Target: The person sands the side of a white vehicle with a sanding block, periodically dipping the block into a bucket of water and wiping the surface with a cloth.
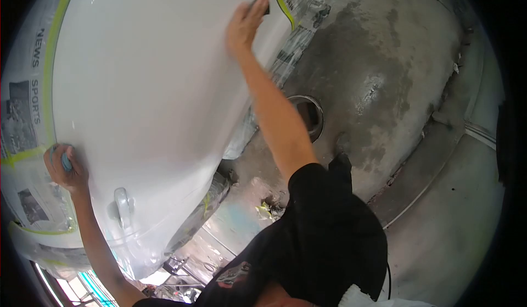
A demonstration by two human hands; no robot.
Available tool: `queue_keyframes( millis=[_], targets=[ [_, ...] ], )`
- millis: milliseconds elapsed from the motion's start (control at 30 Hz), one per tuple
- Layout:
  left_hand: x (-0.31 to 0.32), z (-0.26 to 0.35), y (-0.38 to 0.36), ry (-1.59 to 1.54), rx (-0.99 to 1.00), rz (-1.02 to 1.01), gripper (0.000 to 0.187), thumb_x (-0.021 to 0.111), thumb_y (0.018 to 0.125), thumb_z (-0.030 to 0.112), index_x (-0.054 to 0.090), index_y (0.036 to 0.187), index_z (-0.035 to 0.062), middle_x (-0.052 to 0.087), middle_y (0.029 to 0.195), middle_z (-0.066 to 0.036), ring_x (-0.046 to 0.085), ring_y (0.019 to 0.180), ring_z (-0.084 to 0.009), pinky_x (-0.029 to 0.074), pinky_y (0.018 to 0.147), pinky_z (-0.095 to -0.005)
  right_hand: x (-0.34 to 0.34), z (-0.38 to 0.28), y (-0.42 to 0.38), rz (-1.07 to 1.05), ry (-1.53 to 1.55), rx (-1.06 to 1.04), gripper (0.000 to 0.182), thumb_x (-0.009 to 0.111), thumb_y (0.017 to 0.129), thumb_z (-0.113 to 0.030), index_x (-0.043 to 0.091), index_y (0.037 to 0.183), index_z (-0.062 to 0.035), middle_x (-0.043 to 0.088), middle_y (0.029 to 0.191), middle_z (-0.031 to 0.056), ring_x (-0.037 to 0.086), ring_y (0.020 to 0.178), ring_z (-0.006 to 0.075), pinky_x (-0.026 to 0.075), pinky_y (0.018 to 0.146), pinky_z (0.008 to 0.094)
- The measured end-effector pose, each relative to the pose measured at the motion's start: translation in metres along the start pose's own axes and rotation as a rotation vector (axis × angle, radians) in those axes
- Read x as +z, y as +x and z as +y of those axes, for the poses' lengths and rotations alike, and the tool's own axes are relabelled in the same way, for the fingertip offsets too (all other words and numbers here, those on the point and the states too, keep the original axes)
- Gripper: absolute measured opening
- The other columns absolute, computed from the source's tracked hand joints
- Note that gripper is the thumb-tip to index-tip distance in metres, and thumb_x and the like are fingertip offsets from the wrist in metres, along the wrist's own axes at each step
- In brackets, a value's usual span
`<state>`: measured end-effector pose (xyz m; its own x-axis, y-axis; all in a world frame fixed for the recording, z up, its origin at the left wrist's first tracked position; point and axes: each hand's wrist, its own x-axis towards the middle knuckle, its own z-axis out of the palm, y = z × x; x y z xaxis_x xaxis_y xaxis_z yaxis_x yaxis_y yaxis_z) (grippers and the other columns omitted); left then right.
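Note:
A white car door panel (148, 71) fills the left and middle of the view, bordered by yellow-green masking tape (54, 49). My right hand (245, 26) is pressed on the panel near its upper right edge, with a dark flat pad (267, 6) under its fingers. At the left edge of the panel, beside the tape, my left hand (67, 167) is closed around a light blue, crumpled-looking item (66, 162). The door handle (123, 208) lies to the right of my left forearm.
Newspaper and plastic masking (22, 115) cover the areas around the panel. A round bucket (307, 117) stands on the wet-stained concrete floor (379, 65), by my right forearm. Crumpled scraps (269, 208) lie near my torso, and a grey wall (450, 197) is at the right.

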<state>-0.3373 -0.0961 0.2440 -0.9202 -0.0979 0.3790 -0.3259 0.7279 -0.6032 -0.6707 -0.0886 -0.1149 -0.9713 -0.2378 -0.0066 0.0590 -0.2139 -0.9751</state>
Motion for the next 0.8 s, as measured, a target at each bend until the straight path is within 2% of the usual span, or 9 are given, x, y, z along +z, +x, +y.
queue_keyframes(
  millis=[67,100,200,300,367,433,633,733,800],
  targets=[
    [-0.005,0.003,0.001,-0.006,-0.024,-0.009,0.020,0.067,0.096,0.018,0.062,0.089,-0.0007,0.060,0.087,-0.017,0.061,0.080,-0.0344,0.049,0.070,-0.0420,0.009,-0.014,-0.085,-0.054,-0.081,-0.192,0.072,0.039,0.103,-0.034,0.009,0.159,0.0010,0.008,0.165,0.0241,0.008,0.154,0.0399,0.007,0.118,0.0646],
    [-0.004,0.006,0.002,-0.012,-0.045,-0.002,0.021,0.067,0.096,0.018,0.062,0.089,-0.0009,0.061,0.087,-0.017,0.061,0.081,-0.0349,0.050,0.070,-0.0420,0.009,-0.020,-0.138,-0.104,-0.072,-0.200,0.075,0.041,0.101,-0.032,0.006,0.159,0.0000,0.007,0.165,0.0254,0.005,0.153,0.0444,0.003,0.116,0.0681],
    [-0.005,0.011,0.006,-0.008,-0.048,0.010,0.020,0.067,0.096,0.018,0.063,0.089,-0.0009,0.061,0.087,-0.017,0.061,0.081,-0.0355,0.050,0.071,-0.0421,-0.009,-0.030,-0.241,-0.325,0.002,-0.074,0.071,0.035,0.104,-0.036,0.005,0.161,-0.0046,0.003,0.166,0.0242,0.002,0.154,0.0416,0.001,0.118,0.0641],
    [-0.006,0.009,0.005,0.022,-0.027,0.000,0.019,0.067,0.096,0.017,0.063,0.089,-0.0005,0.061,0.087,-0.017,0.061,0.082,-0.0356,0.050,0.072,-0.0421,-0.002,-0.013,-0.156,-0.160,0.001,-0.128,0.067,0.029,0.107,-0.038,0.007,0.160,-0.0041,0.004,0.166,0.0232,0.004,0.154,0.0398,0.002,0.119,0.0627],
    [-0.003,0.007,0.005,0.018,-0.023,-0.007,0.018,0.067,0.095,0.016,0.063,0.090,-0.0003,0.062,0.087,-0.017,0.061,0.082,-0.0358,0.050,0.072,-0.0421,-0.012,-0.025,-0.080,-0.208,0.010,-0.074,0.064,0.026,0.107,-0.034,0.011,0.158,0.0004,0.004,0.166,0.0218,0.004,0.154,0.0377,0.003,0.119,0.0638],
    [-0.005,0.008,0.004,0.008,-0.037,-0.007,0.017,0.067,0.095,0.015,0.063,0.090,-0.0004,0.062,0.087,-0.017,0.061,0.083,-0.0362,0.051,0.073,-0.0421,-0.024,-0.025,-0.042,-0.208,0.106,-0.041,0.068,0.025,0.108,-0.042,0.012,0.158,0.0018,0.004,0.166,0.0203,0.004,0.154,0.0358,0.004,0.120,0.0613],
    [-0.003,0.001,0.000,-0.052,-0.028,0.016,0.016,0.069,0.094,0.014,0.064,0.092,-0.0011,0.063,0.088,-0.018,0.062,0.084,-0.0366,0.051,0.074,-0.0421,-0.022,-0.032,-0.090,-0.072,0.304,0.045,0.069,0.028,0.108,-0.042,0.013,0.156,0.0056,-0.002,0.164,0.0276,0.003,0.153,0.0409,0.006,0.120,0.0599],
    [-0.003,0.000,0.002,-0.019,0.022,0.012,0.017,0.063,0.098,0.012,0.063,0.093,-0.0034,0.063,0.088,-0.017,0.062,0.081,-0.0358,0.051,0.072,-0.0411,-0.027,-0.064,-0.080,-0.256,-0.141,0.105,0.068,0.033,0.108,-0.037,0.013,0.155,0.0078,-0.006,0.160,0.0350,0.002,0.151,0.0477,0.011,0.122,0.0542],
    [-0.004,-0.003,0.001,-0.012,0.023,0.016,0.015,0.068,0.095,0.013,0.064,0.092,-0.0016,0.063,0.088,-0.017,0.063,0.082,-0.0355,0.052,0.072,-0.0405,-0.024,-0.068,-0.084,-0.269,-0.037,0.162,0.066,0.036,0.107,-0.032,0.014,0.154,0.0083,-0.004,0.158,0.0377,0.008,0.149,0.0515,0.017,0.121,0.0522]
  ],
)
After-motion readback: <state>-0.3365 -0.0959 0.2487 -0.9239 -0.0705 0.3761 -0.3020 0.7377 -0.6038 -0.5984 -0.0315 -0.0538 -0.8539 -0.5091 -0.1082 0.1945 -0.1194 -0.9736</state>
